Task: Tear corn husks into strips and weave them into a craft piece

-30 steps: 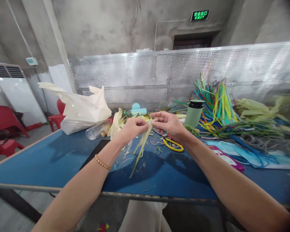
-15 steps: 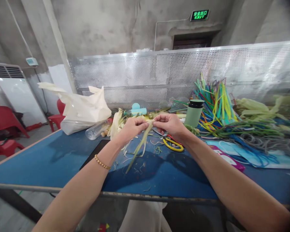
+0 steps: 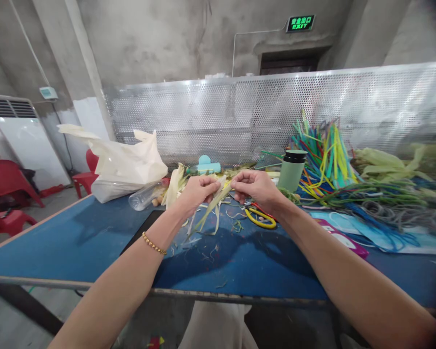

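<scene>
A thin, pale green-yellow strip of corn husk is stretched between my two hands, its split tails hanging down over the table. My left hand is closed, thumb and fingers pinching the husk near its top. On the other side, my right hand is closed too, its fingertips pinching the husk's upper right end. Both hands are held above the tabletop, a small gap between them. Below my right hand lie yellow-handled scissors. Shreds of husk are scattered beneath the strip.
On the blue table stand a white plastic bag, a clear bottle and a green jar. To the right are colourful pipe cleaners, cord bundles, face masks and a purple-and-white item.
My hands have moved slightly apart. The husk strip has shifted and its hanging tail has swung up a little, showing more spread pieces.
</scene>
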A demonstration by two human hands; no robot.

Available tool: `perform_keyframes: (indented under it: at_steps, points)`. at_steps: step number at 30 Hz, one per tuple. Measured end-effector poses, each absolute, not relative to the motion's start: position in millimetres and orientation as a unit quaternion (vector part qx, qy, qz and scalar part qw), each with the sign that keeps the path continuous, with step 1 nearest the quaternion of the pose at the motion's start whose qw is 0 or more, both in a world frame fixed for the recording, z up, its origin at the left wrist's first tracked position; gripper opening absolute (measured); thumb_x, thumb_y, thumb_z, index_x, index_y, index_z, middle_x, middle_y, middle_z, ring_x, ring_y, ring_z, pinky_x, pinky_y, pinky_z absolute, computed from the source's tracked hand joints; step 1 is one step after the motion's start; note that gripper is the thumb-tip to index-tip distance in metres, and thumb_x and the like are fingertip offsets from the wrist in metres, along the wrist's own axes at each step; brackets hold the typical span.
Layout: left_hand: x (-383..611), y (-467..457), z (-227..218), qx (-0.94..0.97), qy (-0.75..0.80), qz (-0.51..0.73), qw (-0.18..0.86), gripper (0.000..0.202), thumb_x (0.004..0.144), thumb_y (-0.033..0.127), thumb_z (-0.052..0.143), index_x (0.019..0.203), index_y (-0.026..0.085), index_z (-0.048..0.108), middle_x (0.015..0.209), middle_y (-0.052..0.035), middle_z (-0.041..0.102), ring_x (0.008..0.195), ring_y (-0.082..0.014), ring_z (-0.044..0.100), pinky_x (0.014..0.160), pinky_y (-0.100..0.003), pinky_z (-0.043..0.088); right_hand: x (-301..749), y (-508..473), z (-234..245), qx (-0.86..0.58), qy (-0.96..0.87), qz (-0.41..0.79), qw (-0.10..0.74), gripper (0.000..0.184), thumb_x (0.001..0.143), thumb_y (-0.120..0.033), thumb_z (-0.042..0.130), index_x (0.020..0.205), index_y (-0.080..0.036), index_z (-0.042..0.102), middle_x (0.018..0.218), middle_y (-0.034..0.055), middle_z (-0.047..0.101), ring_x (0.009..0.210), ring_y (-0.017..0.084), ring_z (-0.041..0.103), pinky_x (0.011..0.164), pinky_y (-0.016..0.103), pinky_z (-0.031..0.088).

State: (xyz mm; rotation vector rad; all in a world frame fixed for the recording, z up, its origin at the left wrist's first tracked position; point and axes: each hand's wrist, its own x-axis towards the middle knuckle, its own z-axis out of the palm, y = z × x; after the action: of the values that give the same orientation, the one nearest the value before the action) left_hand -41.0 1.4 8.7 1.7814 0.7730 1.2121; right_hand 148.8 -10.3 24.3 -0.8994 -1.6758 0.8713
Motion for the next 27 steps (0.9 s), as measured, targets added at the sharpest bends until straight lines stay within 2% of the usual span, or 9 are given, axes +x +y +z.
perform_keyframes:
  at_steps: [8,15,23,27]
  points:
    - [-40.8,1.3,7.7,0.723,0.293,0.475,0.408,0.029,0.080,0.036,0.062,0.065,0.012,0.059,0.057,0.0013,0.052,0.046,-0.0044,0.038,0.047,-0.021,0.028,146.5,-11.2,23.5,-0.356,-0.690,0.378,0.504,0.020,0.069,-0.028,0.073,0.075,-0.015,0.058,0.049,-0.0013,0.059,0.040,0.008,0.051,0.039,0.020,0.044]
    - [-41.1,6.9,4.1,0.714,0.274,0.475,0.436,0.026,0.079,0.036,0.064,0.070,0.012,0.062,0.063,-0.0015,0.058,0.049,-0.0057,0.045,0.051,-0.022,0.034,147.4,-10.8,23.3,-0.344,-0.693,0.385,0.503,0.023,0.070,-0.026,0.072,0.086,-0.013,0.062,0.051,-0.0019,0.059,0.042,0.008,0.052,0.038,0.019,0.043]
    - [-39.3,4.2,7.4,0.677,0.271,0.494,0.473,0.022,0.068,0.030,0.073,0.075,0.011,0.064,0.069,-0.0015,0.061,0.048,-0.0025,0.037,0.046,-0.020,0.023,148.0,-9.2,24.1,-0.348,-0.695,0.379,0.502,0.028,0.070,-0.027,0.072,0.092,-0.011,0.065,0.051,-0.0014,0.060,0.042,0.009,0.052,0.040,0.021,0.044]
    - [-38.2,1.2,9.5,0.663,0.293,0.499,0.474,0.027,0.066,0.034,0.076,0.075,0.011,0.065,0.067,-0.0018,0.062,0.046,-0.0024,0.034,0.045,-0.021,0.020,147.3,-11.0,25.4,-0.347,-0.699,0.375,0.500,0.027,0.070,-0.028,0.073,0.090,-0.011,0.066,0.051,-0.0016,0.059,0.042,0.008,0.052,0.040,0.020,0.044]
